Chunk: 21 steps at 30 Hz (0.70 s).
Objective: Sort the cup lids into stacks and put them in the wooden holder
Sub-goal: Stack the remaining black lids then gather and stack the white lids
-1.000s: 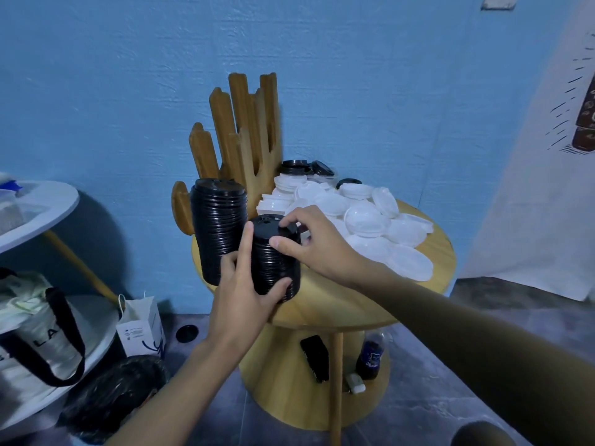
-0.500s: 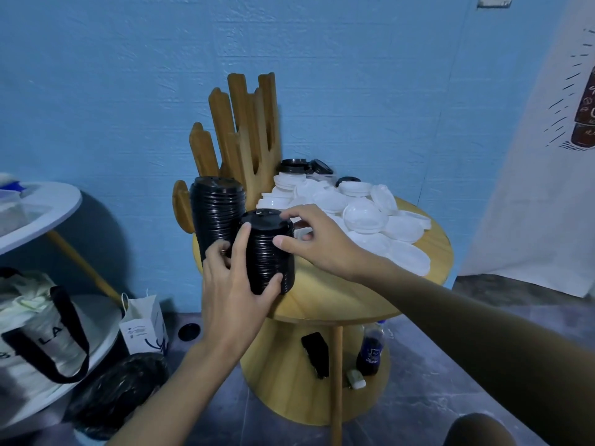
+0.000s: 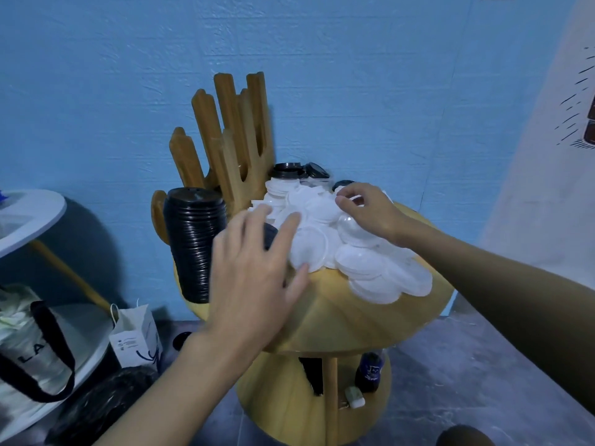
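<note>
The only writing that can be read is on the tote bag point(image 3: 32, 358) at the lower left, where the letters "LA" show in dark print before the strap cuts them off. The white paper bag point(image 3: 135, 339) on the floor carries a few printed lines and a blue scribble, too small to read. The dark bottle point(image 3: 370, 371) on the shelf under the counter point(image 3: 354, 320) has pale marks on its label that are too blurred to read.

The left hand point(image 3: 254, 278) hovers over the counter's near left part with its fingers point(image 3: 286, 228) straight and spread wide, holding nothing. It is blurred. It covers most of a short black stack point(image 3: 271, 235), of which only a dark edge shows between the fingers. The thumb lies just beside a flat white lid at the edge of the white lids point(image 3: 357, 265).

The right hand point(image 3: 373, 214) rests on the far side of that heap, its fingers bent and their tips down on a lid. I cannot tell if they pinch it or only touch it.

The white lids lie loose and overlapping across the counter's middle and right. A tall black stack point(image 3: 193, 246) stands upright at the left edge, against the low prong of the wooden holder point(image 3: 238, 140). A few more black lids point(image 3: 286, 170) sit at the back, just right of the holder.
</note>
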Motion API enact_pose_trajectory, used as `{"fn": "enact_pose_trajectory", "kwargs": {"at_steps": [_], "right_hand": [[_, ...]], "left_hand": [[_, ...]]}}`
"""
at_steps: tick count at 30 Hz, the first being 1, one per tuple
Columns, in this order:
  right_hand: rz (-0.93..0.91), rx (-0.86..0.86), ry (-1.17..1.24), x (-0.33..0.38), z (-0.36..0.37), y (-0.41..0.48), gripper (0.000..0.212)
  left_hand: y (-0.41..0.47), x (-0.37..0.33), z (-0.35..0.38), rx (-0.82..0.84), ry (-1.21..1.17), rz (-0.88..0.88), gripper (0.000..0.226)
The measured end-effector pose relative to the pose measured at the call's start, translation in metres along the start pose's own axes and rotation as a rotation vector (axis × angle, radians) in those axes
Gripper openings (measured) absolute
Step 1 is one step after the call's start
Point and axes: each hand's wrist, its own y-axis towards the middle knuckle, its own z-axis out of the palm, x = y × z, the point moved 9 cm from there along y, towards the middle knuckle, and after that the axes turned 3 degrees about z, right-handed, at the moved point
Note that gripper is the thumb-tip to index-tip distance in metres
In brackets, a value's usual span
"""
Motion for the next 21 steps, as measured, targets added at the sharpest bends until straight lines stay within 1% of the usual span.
{"fn": "enact_pose_trajectory", "kwargs": {"at_steps": [2,4,5,9,11,13,16,19,21], "right_hand": [[0.009,-0.018,-0.012,-0.009,-0.011,0.010,0.021],[0.022,-0.036,-0.033,-0.021,-0.026,0.021,0.020],[0.032,-0.042,-0.047,-0.029,-0.034,0.029,0.019],[0.086,-0.044,-0.102,-0.067,-0.063,0.071,0.018],[0.115,-0.015,-0.125,-0.087,-0.070,0.100,0.020],[0.141,0.050,-0.164,-0.104,-0.069,0.130,0.024],[0.142,0.119,-0.286,-0.123,-0.060,0.173,0.035],[0.163,0.169,-0.342,-0.147,-0.043,0.205,0.038],[0.186,0.221,-0.396,-0.163,-0.030,0.217,0.040]], "left_hand": [[0.032,-0.025,0.009,0.001,-0.130,0.025,0.053],[0.069,-0.040,0.034,0.102,-0.259,-0.030,0.052],[0.088,-0.046,0.055,0.192,-0.266,-0.041,0.051],[0.141,-0.041,0.159,0.626,-0.141,-0.027,0.055],[0.152,-0.026,0.205,0.785,-0.115,-0.070,0.064],[0.155,-0.016,0.241,0.910,-0.067,-0.083,0.076],[0.162,-0.011,0.275,1.003,-0.034,-0.073,0.085],[0.165,-0.008,0.297,1.045,-0.046,-0.087,0.088],[0.162,-0.005,0.309,1.113,-0.014,-0.085,0.090]]}}
